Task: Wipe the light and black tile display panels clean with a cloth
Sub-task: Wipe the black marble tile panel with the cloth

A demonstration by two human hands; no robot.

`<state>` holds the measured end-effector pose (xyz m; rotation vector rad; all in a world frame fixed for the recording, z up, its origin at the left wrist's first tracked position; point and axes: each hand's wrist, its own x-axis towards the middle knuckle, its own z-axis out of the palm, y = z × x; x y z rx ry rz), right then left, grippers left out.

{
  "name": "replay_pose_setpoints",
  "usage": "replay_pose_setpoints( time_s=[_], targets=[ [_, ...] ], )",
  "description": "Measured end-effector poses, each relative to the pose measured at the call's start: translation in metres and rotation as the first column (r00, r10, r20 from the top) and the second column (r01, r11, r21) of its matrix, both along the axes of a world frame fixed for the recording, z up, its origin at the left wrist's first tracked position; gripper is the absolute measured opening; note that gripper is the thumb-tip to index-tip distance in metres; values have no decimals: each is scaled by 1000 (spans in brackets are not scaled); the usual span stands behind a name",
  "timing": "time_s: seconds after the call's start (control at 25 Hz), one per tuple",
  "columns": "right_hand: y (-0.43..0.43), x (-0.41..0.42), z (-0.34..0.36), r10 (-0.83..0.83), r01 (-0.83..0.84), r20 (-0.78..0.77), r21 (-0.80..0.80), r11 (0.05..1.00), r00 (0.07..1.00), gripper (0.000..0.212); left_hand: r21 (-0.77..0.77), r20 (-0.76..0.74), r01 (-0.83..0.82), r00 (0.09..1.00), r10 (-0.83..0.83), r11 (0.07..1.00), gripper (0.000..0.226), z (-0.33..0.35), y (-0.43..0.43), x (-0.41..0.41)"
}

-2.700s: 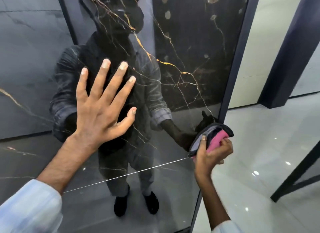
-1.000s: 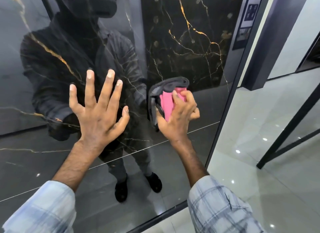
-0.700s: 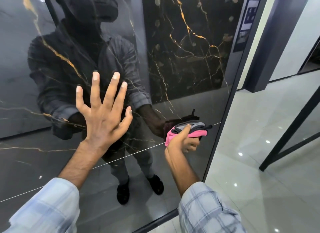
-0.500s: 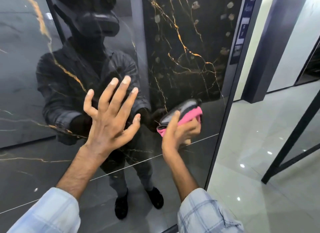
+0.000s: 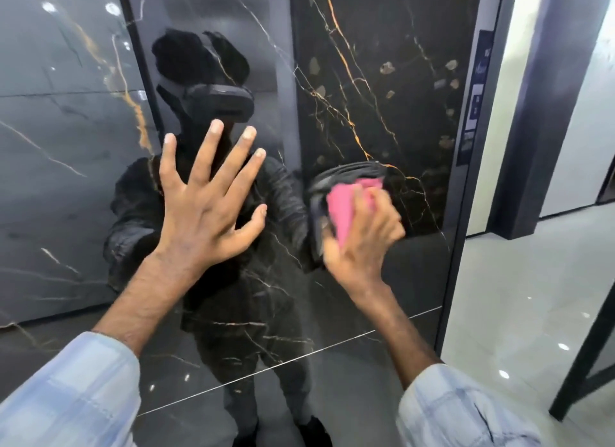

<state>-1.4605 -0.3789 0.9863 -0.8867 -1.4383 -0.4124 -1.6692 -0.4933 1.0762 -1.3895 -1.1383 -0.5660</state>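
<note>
A glossy black tile panel [image 5: 382, 80] with gold and white veins stands upright in front of me and mirrors a person. My left hand [image 5: 206, 207] lies flat on it, fingers spread, holding nothing. To its right, my right hand [image 5: 362, 240] presses a bunched pink and grey cloth [image 5: 342, 203] against the panel at about the same height. The hand and cloth are blurred by motion. A thin pale joint line [image 5: 299, 358] crosses the panel below both hands.
The panel's dark metal frame edge [image 5: 462, 213] runs down its right side. Beyond it lies a shiny light floor [image 5: 532, 296], a dark pillar [image 5: 529, 147] and a black slanted stand leg [image 5: 585, 356] at the lower right. A blue label strip [image 5: 476, 97] sits on the frame.
My right hand has carried the cloth up and down over the panel, and now it is higher and more upright than half a second ago. The left hand stays flat on the panel.
</note>
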Motion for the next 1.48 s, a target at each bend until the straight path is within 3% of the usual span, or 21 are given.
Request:
replay_pose_setpoints(
  time_s=[0.08, 0.12, 0.24, 0.32, 0.4, 0.48, 0.52, 0.6, 0.68, 0.76, 0.84, 0.88, 0.96, 1.0, 1.08, 1.16, 1.24, 1.28, 1.32, 1.4, 1.48],
  targets=[
    [12, 27, 8, 55, -160, 459, 193, 968, 887, 78, 1, -5, 2, 1000, -2, 1000, 70, 1, -2, 0],
    [21, 43, 22, 81, -185, 467, 181, 966, 880, 79, -3, 3, 11, 1000, -11, 1000, 70, 1, -3, 1],
    [34, 54, 57, 49, -78, -246, -107, 991, 968, 72, -35, 140, 106, 985, -100, 994, 68, -1, -7, 14],
    [17, 28, 62, -30, -39, -382, -173, 984, 924, 71, -26, 197, 154, 969, -146, 988, 68, 8, -10, 25],
    [11, 16, 47, 7, -12, 61, 80, 997, 998, 76, -3, 162, 138, 977, -136, 990, 70, 31, -10, 27],
    [29, 47, 71, -9, -118, 441, 261, 958, 897, 82, 31, 111, 89, 990, -92, 996, 72, 66, -9, 20],
    [39, 60, 90, 6, -117, 405, 251, 961, 914, 82, 48, 93, 66, 993, -70, 997, 72, 85, -9, 15],
    [51, 67, 132, 87, -84, -108, 36, 996, 990, 74, 75, 74, 35, 996, -40, 997, 72, 117, -7, 5],
    [34, 42, 147, 41, -100, -437, -113, 989, 898, 70, 92, 63, 9, 998, -15, 996, 71, 132, -4, -1],
    [21, 16, 133, 27, -19, -66, 119, 993, 997, 74, 96, 36, -21, 999, 17, 995, 71, 131, 1, -4],
    [29, 28, 128, -97, -164, 506, 446, 880, 857, 74, 101, 18, -36, 999, 34, 994, 70, 127, 5, -6],
    [40, 45, 146, -148, -215, 591, 500, 839, 793, 73, 106, 11, -36, 999, 35, 994, 70, 126, 7, -7],
    [59, 63, 191, -55, -110, 378, 401, 909, 924, 74, 127, 4, -33, 999, 33, 991, 70, 128, 9, -8],
    [59, 63, 212, 79, -89, 58, 207, 974, 995, 72, 137, 2, -34, 999, 34, 990, 69, 128, 9, -9],
    [42, 42, 219, 57, -77, -354, -43, 996, 933, 70, 143, -1, -30, 1000, 30, 989, 69, 127, 10, -8],
    [29, 19, 198, 6, -1, -24, 208, 978, 1000, 75, 132, -3, -14, 1000, 15, 991, 69, 125, 9, -8],
    [35, 28, 187, -135, -203, 539, 521, 829, 832, 74, 116, -3, 13, 1000, -13, 993, 69, 127, 6, -6],
    [44, 42, 206, -165, -265, 607, 554, 789, 778, 73, 116, -3, 28, 1000, -28, 993, 68, 131, 2, -5],
    [53, 50, 228, -135, -226, 553, 534, 814, 822, 73, 128, -9, 42, 999, -41, 991, 64, 140, -1, -5],
    [56, 55, 280, 77, -84, 36, 261, 962, 996, 72, 185, -18, 61, 998, -59, 981, 60, 169, -7, -4],
    [41, 34, 299, 60, -37, -278, 88, 995, 959, 71, 219, 2, 51, 999, -53, 974, 62, 203, -10, -4]
  ],
)
